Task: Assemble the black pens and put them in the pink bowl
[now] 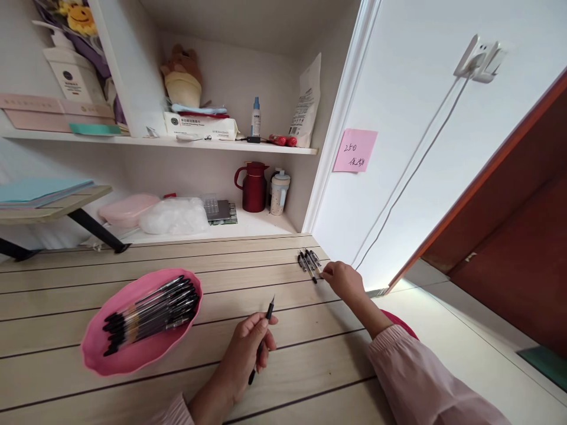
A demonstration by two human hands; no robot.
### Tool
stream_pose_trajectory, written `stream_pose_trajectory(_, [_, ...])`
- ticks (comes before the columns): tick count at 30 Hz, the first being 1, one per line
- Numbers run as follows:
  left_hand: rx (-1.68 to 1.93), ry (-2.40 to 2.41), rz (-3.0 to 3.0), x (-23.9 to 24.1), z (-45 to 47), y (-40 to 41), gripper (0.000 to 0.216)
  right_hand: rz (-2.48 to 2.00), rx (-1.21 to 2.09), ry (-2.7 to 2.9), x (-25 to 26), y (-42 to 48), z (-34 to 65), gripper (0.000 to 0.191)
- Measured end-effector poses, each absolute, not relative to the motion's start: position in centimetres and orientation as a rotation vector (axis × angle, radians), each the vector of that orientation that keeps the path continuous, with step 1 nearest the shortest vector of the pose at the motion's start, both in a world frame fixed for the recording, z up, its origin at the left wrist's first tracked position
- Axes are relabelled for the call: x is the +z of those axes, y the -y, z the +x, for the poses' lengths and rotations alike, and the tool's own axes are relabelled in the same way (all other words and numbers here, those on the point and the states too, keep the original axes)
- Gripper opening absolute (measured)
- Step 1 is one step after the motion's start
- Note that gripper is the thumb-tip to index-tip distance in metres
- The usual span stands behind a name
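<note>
My left hand [250, 348] is closed around a black pen [270, 308], its bare thin tip pointing up and away from me. Farther off to the right, my right hand [343, 278] has its fingertips pinched together at the near edge of a small cluster of black-and-clear pen pieces [309, 261]. Whatever lies between those fingertips is too small to make out. To the left of my left hand, a pink oval tray [146, 361] with a wavy rim holds a bundle of black pens [155, 310] lying slantwise.
The slatted wooden tabletop [283, 401] meets a white shelf unit at the back. A dark red jug [254, 188], a speckled cup [279, 193] and a clear plastic bag [175, 216] stand there. A small wooden stand [57, 203] is at left. A white cable [411, 171] hangs at right.
</note>
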State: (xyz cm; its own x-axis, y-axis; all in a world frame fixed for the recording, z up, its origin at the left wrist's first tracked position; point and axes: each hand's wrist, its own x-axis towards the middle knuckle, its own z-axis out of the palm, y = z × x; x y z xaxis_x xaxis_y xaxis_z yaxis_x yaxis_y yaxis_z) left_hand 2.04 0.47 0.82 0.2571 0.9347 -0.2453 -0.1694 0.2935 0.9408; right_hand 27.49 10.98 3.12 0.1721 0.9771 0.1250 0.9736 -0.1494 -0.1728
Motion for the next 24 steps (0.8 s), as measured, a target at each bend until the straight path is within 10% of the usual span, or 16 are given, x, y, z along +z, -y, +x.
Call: stream_pose_trajectory(24, [0.987, -0.956, 0.883, 1.2, 2.1, -0.4, 0.029, -2.140, 0.052, 1.947, 2.6, -9.6, 26.9, 0.018])
